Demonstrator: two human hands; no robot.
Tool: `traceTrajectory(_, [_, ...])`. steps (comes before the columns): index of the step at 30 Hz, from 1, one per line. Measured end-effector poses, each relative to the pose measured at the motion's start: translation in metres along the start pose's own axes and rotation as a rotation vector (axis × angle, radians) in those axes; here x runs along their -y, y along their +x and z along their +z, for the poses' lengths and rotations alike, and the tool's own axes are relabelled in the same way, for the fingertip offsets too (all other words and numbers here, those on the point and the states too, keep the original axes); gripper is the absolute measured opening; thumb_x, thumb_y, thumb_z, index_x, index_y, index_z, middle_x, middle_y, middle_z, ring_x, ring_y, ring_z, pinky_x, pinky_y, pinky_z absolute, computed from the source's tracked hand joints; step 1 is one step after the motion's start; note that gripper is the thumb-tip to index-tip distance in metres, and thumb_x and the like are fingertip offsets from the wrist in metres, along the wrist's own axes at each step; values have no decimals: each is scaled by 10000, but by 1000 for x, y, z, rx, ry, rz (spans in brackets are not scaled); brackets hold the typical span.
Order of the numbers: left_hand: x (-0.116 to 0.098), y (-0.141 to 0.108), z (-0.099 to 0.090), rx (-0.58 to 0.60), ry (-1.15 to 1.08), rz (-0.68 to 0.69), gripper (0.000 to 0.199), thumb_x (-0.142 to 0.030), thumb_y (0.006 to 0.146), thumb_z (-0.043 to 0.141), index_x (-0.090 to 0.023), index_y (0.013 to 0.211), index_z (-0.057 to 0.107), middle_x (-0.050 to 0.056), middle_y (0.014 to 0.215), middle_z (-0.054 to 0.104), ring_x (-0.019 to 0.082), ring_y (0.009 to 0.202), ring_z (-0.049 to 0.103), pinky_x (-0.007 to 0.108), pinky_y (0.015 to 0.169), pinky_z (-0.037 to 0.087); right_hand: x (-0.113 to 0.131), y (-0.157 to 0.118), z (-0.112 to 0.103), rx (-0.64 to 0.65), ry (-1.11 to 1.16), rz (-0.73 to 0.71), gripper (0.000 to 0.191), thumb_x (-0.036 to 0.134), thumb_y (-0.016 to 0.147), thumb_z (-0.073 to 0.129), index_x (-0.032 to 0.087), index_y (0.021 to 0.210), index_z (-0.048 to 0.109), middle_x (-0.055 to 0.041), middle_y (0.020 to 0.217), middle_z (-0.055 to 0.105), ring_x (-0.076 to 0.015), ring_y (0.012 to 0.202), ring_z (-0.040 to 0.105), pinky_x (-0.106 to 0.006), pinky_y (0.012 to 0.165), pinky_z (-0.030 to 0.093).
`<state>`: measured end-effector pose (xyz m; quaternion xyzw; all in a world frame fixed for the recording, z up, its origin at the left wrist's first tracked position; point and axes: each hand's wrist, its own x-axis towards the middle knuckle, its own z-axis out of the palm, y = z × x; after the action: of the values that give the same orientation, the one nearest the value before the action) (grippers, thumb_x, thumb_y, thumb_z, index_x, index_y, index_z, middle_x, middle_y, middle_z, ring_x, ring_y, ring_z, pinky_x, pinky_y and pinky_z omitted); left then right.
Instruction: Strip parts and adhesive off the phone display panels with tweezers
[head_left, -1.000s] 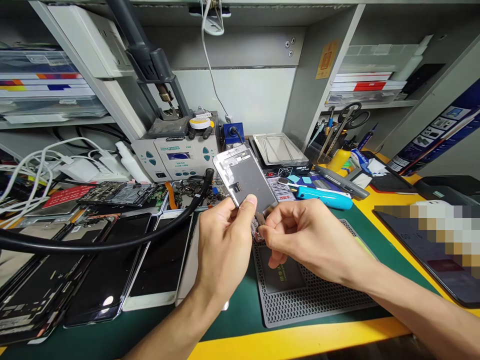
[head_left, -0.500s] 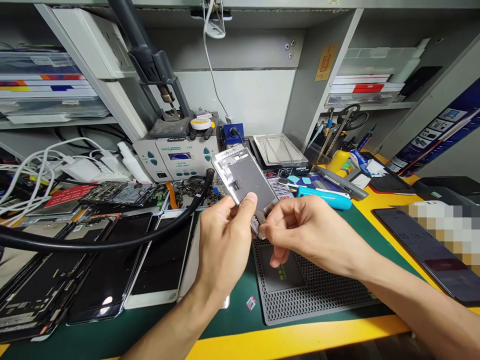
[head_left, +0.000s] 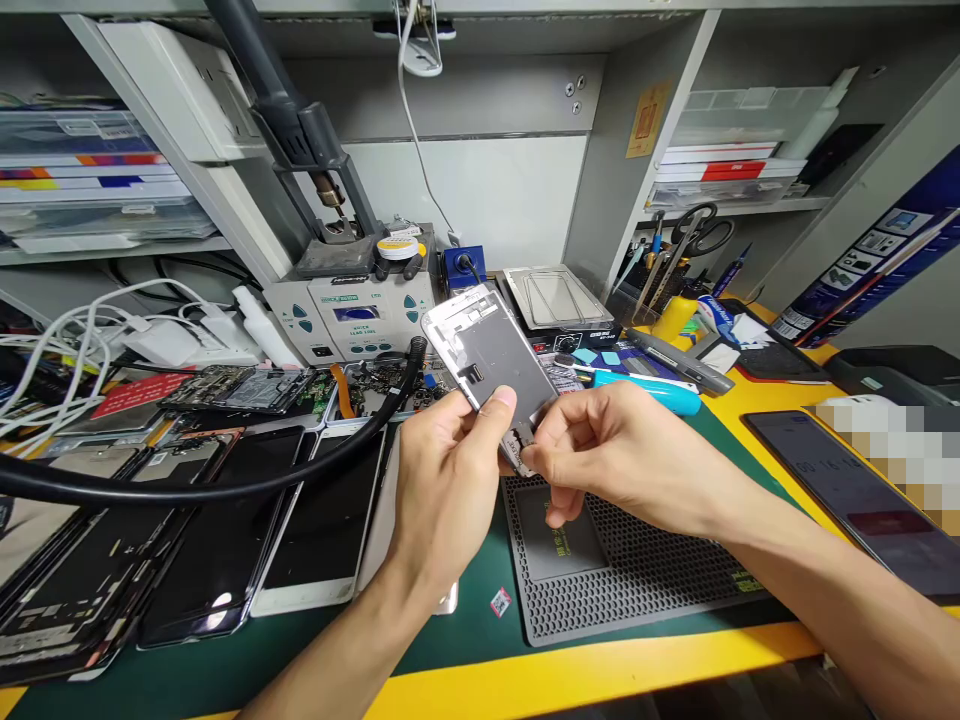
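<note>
A phone screen assembly point(head_left: 499, 350), its grey metal back facing me, is held tilted above the bench in the middle of the head view. My left hand point(head_left: 446, 490) is closed round its lower left side, the thumb pressed on the back plate. At the bottom end, the thumb and fingers of my right hand point(head_left: 611, 440) are pinched on the screen's edge, near a small flex cable and label. The fingertips partly cover that corner, so what exactly they pinch is hard to see. Below the hands lies a grey honeycomb repair mat point(head_left: 637, 590).
A black hose point(head_left: 225, 490) arcs over several phones and screens at the left. Behind stands a hot-air station point(head_left: 356, 315). A blue-handled tool point(head_left: 671, 400) and a phone with a timer point(head_left: 840, 490) lie to the right. One small sticker point(head_left: 500, 602) is on the green mat.
Both hands keep their hold on the screen. My right fingers have shifted only slightly at its lower edge, and the whole view has moved a little.
</note>
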<state>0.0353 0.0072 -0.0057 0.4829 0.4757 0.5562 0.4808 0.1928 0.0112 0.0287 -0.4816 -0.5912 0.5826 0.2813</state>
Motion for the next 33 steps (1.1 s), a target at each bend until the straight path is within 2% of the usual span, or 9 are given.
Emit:
traceTrajectory(4, [2,0,0,-5,5,-4,320,-443,857,694,-199,670,606,-26,562,548,113,465,419,271,444,300,1,1,-4,-41,2,1,90,160,772,656,188,695,619,56,532,637,-156,533,712,-258,565,600])
traceTrajectory(11, [1,0,0,-8,-2,2,321,-430,862,691,-200,658,599,-24,563,542,126,502,457,271,474,323,4,0,-5,-6,-17,26,78,121,759,629,178,733,675,32,548,671,-141,504,669,-259,561,593])
traceTrajectory(14, [1,0,0,3,4,-1,324,-424,865,689,-203,651,587,-31,543,518,120,481,431,271,456,285,6,-2,-3,14,-26,34,46,173,784,656,180,750,687,30,557,659,-137,493,639,-266,556,588])
traceTrajectory(18, [2,-1,1,8,5,-6,319,-421,859,694,-206,650,583,-36,535,514,114,466,412,269,448,273,6,-2,-4,17,-81,43,98,252,810,683,195,731,684,22,564,669,-151,519,662,-255,555,568])
traceTrajectory(24, [2,0,2,18,9,-6,306,-427,847,698,-202,664,600,-29,547,539,123,474,447,268,448,314,3,-2,-6,12,-221,39,134,248,825,661,220,695,671,15,549,696,-159,520,680,-226,500,502])
traceTrajectory(33, [-3,2,2,6,34,19,244,-371,845,697,-194,692,628,7,686,643,162,622,587,272,535,428,2,3,-13,2,-168,13,141,291,810,780,194,731,715,-1,530,712,-161,496,710,-209,499,563])
